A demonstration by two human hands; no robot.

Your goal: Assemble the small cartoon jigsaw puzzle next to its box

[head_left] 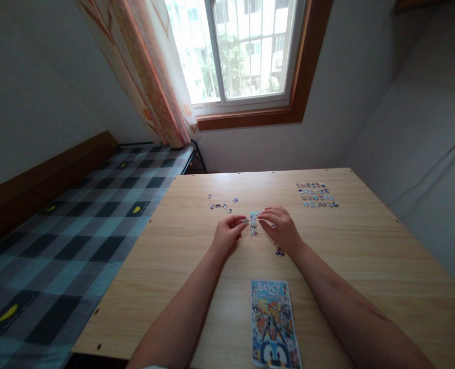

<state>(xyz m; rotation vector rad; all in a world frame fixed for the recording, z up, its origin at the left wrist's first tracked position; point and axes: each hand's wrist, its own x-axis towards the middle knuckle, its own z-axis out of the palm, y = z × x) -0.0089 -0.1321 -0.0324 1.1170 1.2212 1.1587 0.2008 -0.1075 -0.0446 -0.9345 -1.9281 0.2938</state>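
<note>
Hands [227, 234] [284, 229] (two) at one puzzle strip [254, 223]

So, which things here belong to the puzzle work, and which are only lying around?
In the work: left hand and right hand, fingertips at the joined puzzle strip; loose pieces; sorted pieces; picture card; table.
Lying about: checked bed cover; curtain; window.
</note>
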